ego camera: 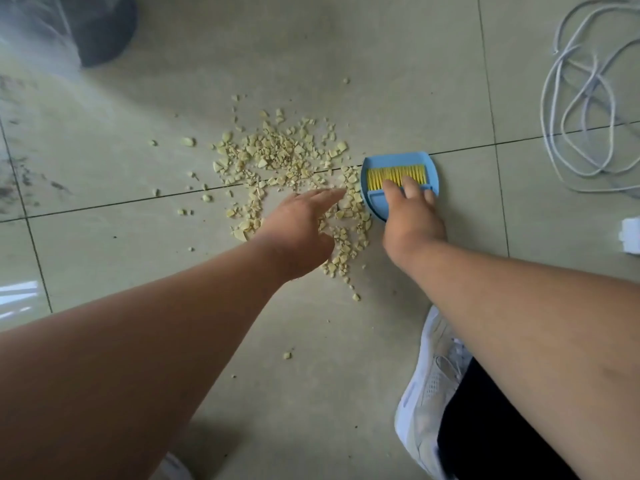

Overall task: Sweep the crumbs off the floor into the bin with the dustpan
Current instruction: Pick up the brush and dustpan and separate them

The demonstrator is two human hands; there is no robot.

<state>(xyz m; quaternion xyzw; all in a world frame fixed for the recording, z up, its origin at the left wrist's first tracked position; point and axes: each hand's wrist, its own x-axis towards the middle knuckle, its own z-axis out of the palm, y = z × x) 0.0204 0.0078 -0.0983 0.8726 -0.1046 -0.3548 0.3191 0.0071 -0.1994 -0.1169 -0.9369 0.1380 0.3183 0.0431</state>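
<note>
The floor [398,81] is pale square tile with dark grout lines, seen from above; one grout line runs across the view through the working area.

The dustpan [398,160] is blue and lies flat on the floor just right of the debris, with its open lip facing left toward the pile and its rounded back to the right. A brush [396,177] with yellow bristles lies nested inside it, long axis roughly parallel to the grout line.

The crumbs [277,150] are pale yellow fragments, dense in a patch left of the dustpan and trailing toward the viewer along its near-left edge, with strays beyond. The nearest fragments touch or nearly touch the lip.

The right hand [412,216] rests on the near part of the dustpan and brush, fingers curled over the blue handle area (whether it has closed on the brush alone, the pan alone, or both cannot be determined). The left hand [298,220] is open, fingers extended toward the dustpan, hovering over the crumbs and holding nothing.

Judgement: the right hand is the nearer to the tool; the pile lies to its left, so the sweep should run left to right into the lip.

The bin [100,26], dark and blurred, stands well apart at upper left. A white cable [588,98] lies coiled at right; a white shoe [433,375] is near the viewer.
</note>
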